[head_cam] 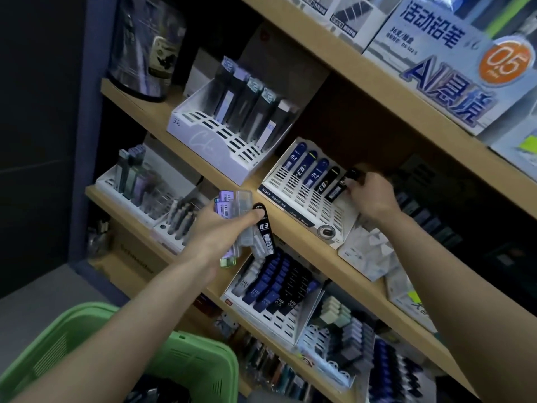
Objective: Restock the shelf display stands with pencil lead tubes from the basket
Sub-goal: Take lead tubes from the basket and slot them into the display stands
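Right hand (367, 196) grips black tube (343, 184) (left hand (223, 228) holds more).

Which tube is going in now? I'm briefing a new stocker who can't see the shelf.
On the middle wooden shelf, find the white slotted display stand. Its back row holds blue and black tubes; the black tube at the right end, under the right hand, is the one.

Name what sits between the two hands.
Head view: between left hand and right hand lies the white slotted stand's front, mostly unfilled slots.
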`<state>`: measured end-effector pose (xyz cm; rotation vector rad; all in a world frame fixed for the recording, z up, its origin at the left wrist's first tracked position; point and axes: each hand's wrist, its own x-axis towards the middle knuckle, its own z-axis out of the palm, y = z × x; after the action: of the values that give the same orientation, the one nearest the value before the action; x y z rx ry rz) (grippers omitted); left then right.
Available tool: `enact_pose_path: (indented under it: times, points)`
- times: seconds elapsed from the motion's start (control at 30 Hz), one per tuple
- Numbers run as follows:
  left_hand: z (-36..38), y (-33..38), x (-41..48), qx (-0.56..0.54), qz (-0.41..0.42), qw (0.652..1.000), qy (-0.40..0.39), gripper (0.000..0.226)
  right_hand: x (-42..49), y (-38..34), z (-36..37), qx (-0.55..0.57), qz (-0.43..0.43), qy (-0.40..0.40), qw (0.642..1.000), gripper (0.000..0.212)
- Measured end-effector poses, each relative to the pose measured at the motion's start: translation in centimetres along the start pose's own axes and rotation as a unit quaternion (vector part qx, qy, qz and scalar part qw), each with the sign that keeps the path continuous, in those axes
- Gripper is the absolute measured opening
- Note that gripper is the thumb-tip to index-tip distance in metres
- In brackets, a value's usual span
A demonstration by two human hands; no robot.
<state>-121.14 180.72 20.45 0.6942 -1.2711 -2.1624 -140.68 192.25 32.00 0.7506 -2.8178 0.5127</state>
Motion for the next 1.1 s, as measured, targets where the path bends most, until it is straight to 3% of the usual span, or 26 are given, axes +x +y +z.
enact_pose_path:
  times: [0.2, 0.37, 0.57, 0.73, 0.83, 1.03, 1.1]
  points:
    - [0.3, -0.3, 0.2, 0.002, -0.013, 1.0, -0.005, 0.021, 0.9, 0.9, 0.4, 0.017, -0.006, -0.041, 0.999, 0.015]
    - [0.5, -0.3, 0.1, 0.003, -0.016, 1.0, -0.014, 0.024, 1.7, 1.2, 0.3, 0.098, -0.01, -0.033, 0.995, 0.03]
    - [0.7, -0.6, 0.2, 0.004, -0.024, 0.999, -0.023, 0.025, 2.2, 1.6, 0.2, 0.121, -0.038, 0.002, 0.992, 0.019]
    - [0.8, -0.7, 0.2, 0.011, -0.033, 0.999, -0.025, 0.026, 2.6, 2.1, 0.3, 0.036, -0.082, -0.022, 0.996, 0.016]
    - [1.0, -0.8, 0.0, 0.01, -0.037, 0.999, -0.032, 0.027, 2.8, 2.0, 0.3, -0.014, -0.107, 0.03, 0.994, 0.013]
    - [0.9, -0.5, -0.2, 0.004, -0.03, 0.999, -0.024, 0.026, 1.5, 1.2, 0.3, -0.064, -0.087, 0.045, 0.993, 0.026]
    - [0.9, -0.4, -0.3, 0.0, -0.027, 0.999, -0.021, 0.028, -0.2, 0.3, 0.4, -0.064, -0.099, 0.097, 0.988, 0.031]
